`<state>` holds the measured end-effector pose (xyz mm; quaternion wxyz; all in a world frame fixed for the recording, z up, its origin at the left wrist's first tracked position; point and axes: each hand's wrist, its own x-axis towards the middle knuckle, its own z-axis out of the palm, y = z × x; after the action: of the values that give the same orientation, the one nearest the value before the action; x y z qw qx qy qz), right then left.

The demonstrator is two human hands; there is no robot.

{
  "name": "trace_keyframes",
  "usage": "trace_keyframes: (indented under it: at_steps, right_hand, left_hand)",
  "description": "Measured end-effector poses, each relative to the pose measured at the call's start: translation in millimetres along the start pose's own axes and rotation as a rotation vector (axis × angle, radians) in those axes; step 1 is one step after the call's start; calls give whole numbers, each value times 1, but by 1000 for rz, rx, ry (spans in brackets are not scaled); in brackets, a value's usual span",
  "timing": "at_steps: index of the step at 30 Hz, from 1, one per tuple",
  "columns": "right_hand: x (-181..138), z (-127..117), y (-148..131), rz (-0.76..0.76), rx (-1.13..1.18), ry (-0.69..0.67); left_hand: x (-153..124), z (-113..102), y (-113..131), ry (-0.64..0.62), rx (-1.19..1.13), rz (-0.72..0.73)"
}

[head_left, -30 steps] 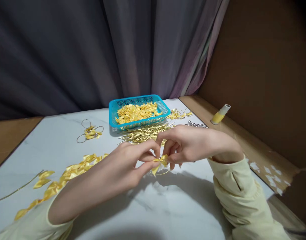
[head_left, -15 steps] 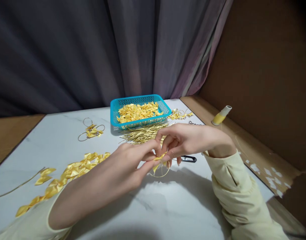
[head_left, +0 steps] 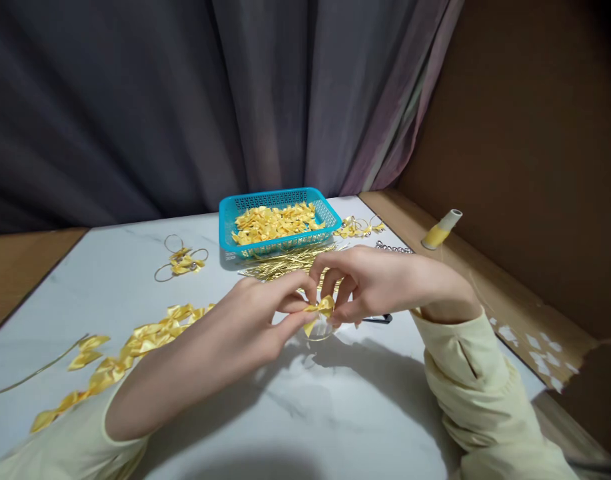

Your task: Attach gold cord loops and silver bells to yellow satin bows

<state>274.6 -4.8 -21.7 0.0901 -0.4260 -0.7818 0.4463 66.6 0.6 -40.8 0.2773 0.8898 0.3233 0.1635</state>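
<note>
A yellow satin bow [head_left: 326, 305] with a thin gold wire ring [head_left: 318, 339] hanging below it is held over the white table. My left hand [head_left: 258, 317] pinches the bow's left side between thumb and fingertip. From the right, my right hand [head_left: 380, 285] has its fingers curled at the bow's other side, thumb and fingertips closed on its edge. Behind the hands lies a heap of gold wire pieces [head_left: 280, 263], partly covered by my fingers. A dark-handled tool [head_left: 380, 319] pokes out from under my right hand, its other end hidden.
A blue basket [head_left: 222, 223] of yellow bows stands at the back. Bows on wire rings lie left [head_left: 185, 263] and back right [head_left: 358, 228]. Loose bows [head_left: 148, 340] line the left side by a long wire [head_left: 40, 367]. A yellow thread spool [head_left: 441, 230] stands right, near silvery beads [head_left: 392, 247].
The bow has turned so that its loops face me more fully, and the ring has shifted slightly up. My right fingers have moved a little around its right edge.
</note>
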Motion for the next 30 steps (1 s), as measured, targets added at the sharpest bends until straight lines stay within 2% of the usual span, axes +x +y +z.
trace_keyframes:
  at_steps: [6,10,15,18,24,30]
  right_hand:
    - [-4,10,-8,50,-103,247]
    - [-4,18,-10,80,-63,327]
    - [-3,18,-13,60,260,272]
    - [-2,16,-16,87,353,257]
    - [-1,15,-15,49,270,307]
    - [-3,15,-11,17,181,279]
  left_hand:
    - [4,-5,0,117,-68,-127]
    - [3,-6,3,195,-40,-134]
    - [2,-7,2,250,14,-128]
    - [1,-9,1,237,7,-115]
    - [2,-11,5,106,-82,-110]
    - [1,-11,4,119,-101,-118]
